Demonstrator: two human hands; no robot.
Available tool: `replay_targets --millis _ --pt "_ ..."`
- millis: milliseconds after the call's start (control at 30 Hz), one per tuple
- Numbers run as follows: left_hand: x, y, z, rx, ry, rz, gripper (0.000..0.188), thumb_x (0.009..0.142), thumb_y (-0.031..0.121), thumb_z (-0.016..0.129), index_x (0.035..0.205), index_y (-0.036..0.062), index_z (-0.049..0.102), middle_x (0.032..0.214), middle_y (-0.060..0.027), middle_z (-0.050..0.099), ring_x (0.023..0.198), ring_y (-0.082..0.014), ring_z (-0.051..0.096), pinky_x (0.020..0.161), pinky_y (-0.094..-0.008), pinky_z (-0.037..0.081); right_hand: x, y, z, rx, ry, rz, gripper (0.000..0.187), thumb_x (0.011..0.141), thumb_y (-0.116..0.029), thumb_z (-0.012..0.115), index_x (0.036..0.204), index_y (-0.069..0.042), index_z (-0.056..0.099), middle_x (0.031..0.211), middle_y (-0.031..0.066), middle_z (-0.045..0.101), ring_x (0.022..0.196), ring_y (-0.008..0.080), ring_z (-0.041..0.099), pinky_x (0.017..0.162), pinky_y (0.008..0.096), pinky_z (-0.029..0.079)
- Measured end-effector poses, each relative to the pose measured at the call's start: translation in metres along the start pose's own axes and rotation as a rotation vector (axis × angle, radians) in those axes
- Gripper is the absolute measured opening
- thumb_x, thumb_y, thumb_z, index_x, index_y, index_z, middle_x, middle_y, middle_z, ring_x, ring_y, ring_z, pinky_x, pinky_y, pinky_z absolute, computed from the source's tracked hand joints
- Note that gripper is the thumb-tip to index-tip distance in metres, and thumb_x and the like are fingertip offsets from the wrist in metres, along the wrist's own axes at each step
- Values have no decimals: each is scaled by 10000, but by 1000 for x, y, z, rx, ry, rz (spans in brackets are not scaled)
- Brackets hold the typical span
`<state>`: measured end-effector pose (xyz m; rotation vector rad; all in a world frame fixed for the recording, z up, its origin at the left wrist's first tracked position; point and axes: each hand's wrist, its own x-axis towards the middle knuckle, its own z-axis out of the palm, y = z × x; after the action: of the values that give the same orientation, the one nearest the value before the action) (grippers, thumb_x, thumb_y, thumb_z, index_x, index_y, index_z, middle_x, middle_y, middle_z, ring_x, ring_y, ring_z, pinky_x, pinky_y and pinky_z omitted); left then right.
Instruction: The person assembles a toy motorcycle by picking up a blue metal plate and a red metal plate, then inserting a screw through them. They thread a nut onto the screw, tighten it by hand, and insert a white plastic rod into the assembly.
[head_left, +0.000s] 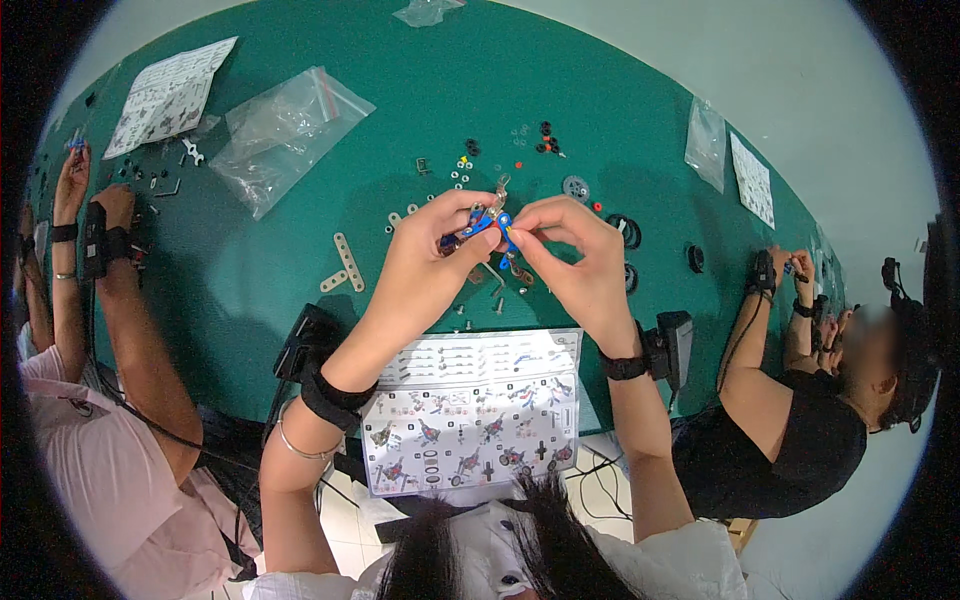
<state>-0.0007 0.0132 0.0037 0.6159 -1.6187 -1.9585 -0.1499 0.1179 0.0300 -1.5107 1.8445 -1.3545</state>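
Note:
Both my hands meet over the green table around a small model (482,224) built from blue, red and metal construction-kit parts. My left hand (432,238) pinches it from the left, thumb across its front. From the right, the fingers of my right hand (568,240) close on its right side near a small yellow piece. Perforated metal strips stick out of the model above and below. Loose screws (499,305) lie on the table just under my hands. A tan perforated strip assembly (344,264) rests to the left. Fingers hide much of the model.
A printed instruction sheet (470,420) lies at the table's near edge. Beyond my hands are nuts (462,172), a grey wheel (576,188) and black tyres (628,232). A clear plastic bag (290,140) is at the far left. Co-workers' arms (140,330) reach in on both sides.

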Motion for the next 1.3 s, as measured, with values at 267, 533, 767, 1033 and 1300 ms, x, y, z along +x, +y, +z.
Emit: replay_targets --millis 267,533,767,1033,1300 --pt "-3 10 2 67 -40 47 278 940 65 620 1200 -27 592 1038 -88 692 926 -85 630 742 -227 495 -4 0 -2 225 -7 105 154 883 -12 692 1028 -10 640 956 36 685 887 84 657 771 248 534" --pt "-5 9 4 114 -31 112 306 929 51 630 1223 -25 588 1084 -92 691 1018 -127 634 864 -263 488 -5 -2 0 287 -36 157 152 913 -54 672 1055 -17 634 963 35 696 896 82 656 771 238 519" --pt "-6 7 6 145 9 141 291 905 14 638 1190 -41 605 1089 -134 693 1052 -187 649 930 -311 484 -7 6 1 318 -59 228 96 920 -63 671 986 -12 624 917 33 697 844 72 644 736 229 508" --pt "-1 8 3 66 -32 33 306 920 42 633 1208 -50 583 1025 -121 696 945 -159 674 814 -283 522 -4 13 2 339 -29 187 114 928 -96 678 992 -15 629 924 27 689 834 65 629 718 218 494" --pt "2 7 -4 -9 -134 -80 326 939 108 628 1230 -27 575 937 -87 698 765 -114 660 623 -231 501 -4 9 -14 325 -261 313 142 941 -156 673 934 -17 648 833 -29 635 747 19 544 656 196 443"
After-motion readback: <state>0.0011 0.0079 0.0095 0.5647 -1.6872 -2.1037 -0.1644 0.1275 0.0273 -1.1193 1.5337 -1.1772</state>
